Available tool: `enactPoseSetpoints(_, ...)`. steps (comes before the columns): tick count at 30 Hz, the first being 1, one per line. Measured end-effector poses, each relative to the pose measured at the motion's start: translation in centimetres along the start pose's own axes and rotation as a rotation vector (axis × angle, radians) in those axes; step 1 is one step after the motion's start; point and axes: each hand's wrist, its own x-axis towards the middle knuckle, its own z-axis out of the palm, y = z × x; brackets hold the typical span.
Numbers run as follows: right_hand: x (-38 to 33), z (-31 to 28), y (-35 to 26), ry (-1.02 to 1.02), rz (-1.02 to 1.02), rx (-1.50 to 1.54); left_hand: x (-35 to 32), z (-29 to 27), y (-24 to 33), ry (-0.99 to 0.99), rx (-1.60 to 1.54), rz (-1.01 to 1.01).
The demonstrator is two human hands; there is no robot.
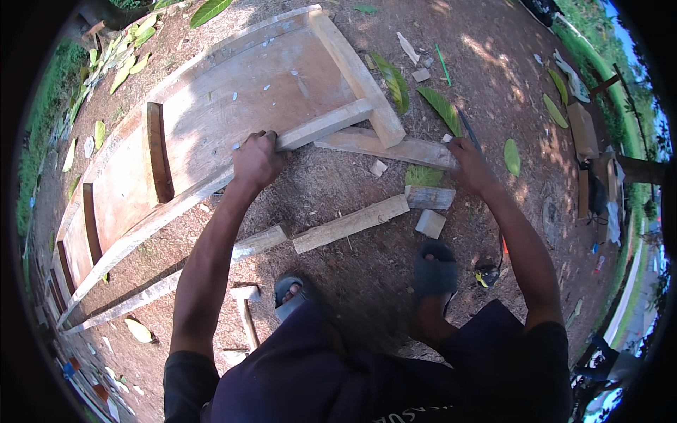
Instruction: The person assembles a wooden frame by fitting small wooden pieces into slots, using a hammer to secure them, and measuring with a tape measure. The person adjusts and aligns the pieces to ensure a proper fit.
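A long wooden frame with a plywood panel (282,84) lies on the ground, its rails curved by the lens. My left hand (256,162) is closed over its near side rail (324,125), close to the crosspiece (356,67) at the frame's end. A loose wooden board (395,148) slants from beneath that corner toward the right. At the board's right end my right hand (471,166) is closed on it, the fingers partly hidden. Beside that hand lies a thin dark blade-like strip (470,131).
Near my sandalled feet lie a plank (352,224), two wood blocks (430,223), a hammer (245,314) and a yellow-black tape measure (486,273). A longer timber (141,299) runs left. Large leaves (441,109) and a green stick (443,65) lie beyond; cardboard (582,132) stands far right.
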Motion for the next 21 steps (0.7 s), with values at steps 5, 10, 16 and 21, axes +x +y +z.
enactPoseSetpoints(5, 0.9, -1.3, -1.5, -0.221, 0.082, -0.084, 0.1, 0.3, -0.2, -0.008, -0.01, -0.003)
enactPoseSetpoints(10, 0.1, -0.5, -3.0, -0.29, 0.003, -0.133, -0.2, 0.2, -0.5, 0.019, -0.029, 0.005)
enactPoseSetpoints(16, 0.5, -1.3, 3.3, -0.265, 0.037, -0.171, 0.1, 1.0, -0.4, -0.019, -0.036, 0.019)
enactPoseSetpoints(21, -1.0, -2.9, 3.4, -0.247, -0.048, -0.149, -0.5, 2.3, -1.2, 0.027, -0.031, 0.023)
